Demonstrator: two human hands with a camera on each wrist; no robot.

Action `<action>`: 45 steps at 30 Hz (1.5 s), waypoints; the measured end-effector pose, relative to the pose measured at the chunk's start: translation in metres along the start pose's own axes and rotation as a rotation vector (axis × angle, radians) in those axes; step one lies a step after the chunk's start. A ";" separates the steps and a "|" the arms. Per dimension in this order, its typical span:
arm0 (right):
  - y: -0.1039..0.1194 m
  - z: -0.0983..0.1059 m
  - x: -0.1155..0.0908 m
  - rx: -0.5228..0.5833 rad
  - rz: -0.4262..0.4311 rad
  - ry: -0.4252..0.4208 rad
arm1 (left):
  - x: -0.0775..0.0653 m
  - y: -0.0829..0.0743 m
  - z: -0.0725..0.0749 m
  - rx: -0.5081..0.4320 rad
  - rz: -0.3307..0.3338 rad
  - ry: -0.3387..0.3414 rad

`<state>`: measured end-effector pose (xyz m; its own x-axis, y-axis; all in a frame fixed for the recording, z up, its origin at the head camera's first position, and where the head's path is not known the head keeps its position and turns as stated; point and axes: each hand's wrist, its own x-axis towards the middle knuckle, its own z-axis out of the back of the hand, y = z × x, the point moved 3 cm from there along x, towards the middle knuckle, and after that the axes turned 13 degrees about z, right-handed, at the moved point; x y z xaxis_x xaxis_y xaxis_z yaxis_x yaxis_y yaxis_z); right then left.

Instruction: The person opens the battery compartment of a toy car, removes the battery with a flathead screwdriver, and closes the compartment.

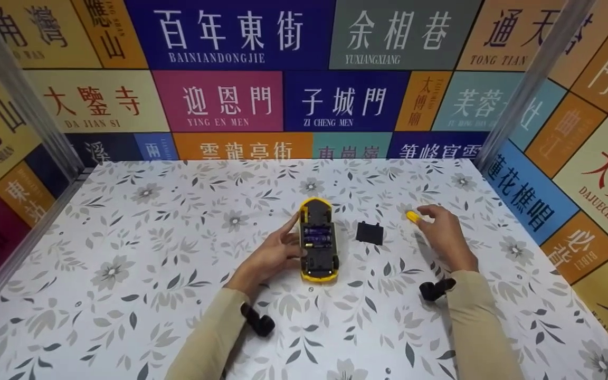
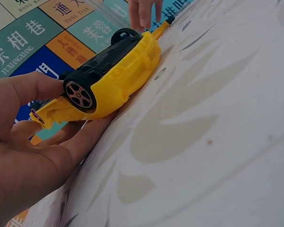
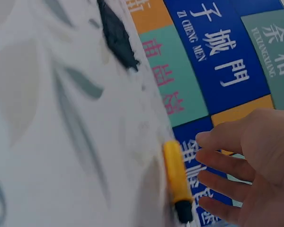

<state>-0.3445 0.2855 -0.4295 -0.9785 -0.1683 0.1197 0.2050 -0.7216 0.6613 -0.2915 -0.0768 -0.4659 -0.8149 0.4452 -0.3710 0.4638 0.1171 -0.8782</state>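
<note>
A yellow toy car (image 1: 320, 266) is turned underside up, its black base facing me. Purple batteries (image 1: 317, 236) show in its uncovered compartment. My left hand (image 1: 272, 258) grips the car from the left; in the left wrist view its thumb presses by a wheel (image 2: 79, 96) and its fingers reach beneath the yellow body. Right of the car lies the black battery cover (image 1: 370, 233). Farther right, a small yellow-handled screwdriver (image 3: 176, 172) with a black collar lies on the cloth. My right hand (image 1: 447, 235) is beside it, fingers loosely bent, with a gap between in the right wrist view.
A white floral cloth (image 1: 188, 316) covers the table. Colourful panels with Chinese lettering (image 1: 219, 100) stand behind it and along both sides. Each wrist carries a small black camera (image 1: 433, 290) near the sleeve cuff.
</note>
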 end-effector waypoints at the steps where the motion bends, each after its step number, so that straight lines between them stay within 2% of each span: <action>1: -0.003 0.000 -0.001 0.000 -0.005 0.004 | 0.000 0.000 0.000 0.002 0.001 -0.005; 10: -0.012 0.005 -0.003 0.020 -0.072 0.024 | 0.001 0.000 -0.001 0.015 -0.008 -0.013; 18: -0.024 0.001 -0.003 -0.003 -0.054 0.026 | 0.001 0.000 0.000 0.025 0.002 -0.016; 25: -0.024 0.000 -0.004 -0.064 -0.058 0.024 | 0.001 0.002 0.000 0.028 0.000 -0.014; 34: -0.001 0.010 -0.002 -0.004 -0.050 0.005 | 0.002 0.002 0.001 0.039 0.017 -0.040; 41: 0.026 0.018 -0.003 0.039 0.022 -0.065 | 0.002 0.001 0.000 0.038 0.003 -0.025; 45: 0.042 0.019 -0.004 0.116 0.062 -0.090 | 0.001 0.001 0.000 0.046 0.001 -0.024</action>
<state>-0.3328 0.2687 -0.3879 -0.9633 -0.1457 0.2252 0.2659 -0.6287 0.7308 -0.2918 -0.0761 -0.4674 -0.8228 0.4237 -0.3787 0.4488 0.0756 -0.8905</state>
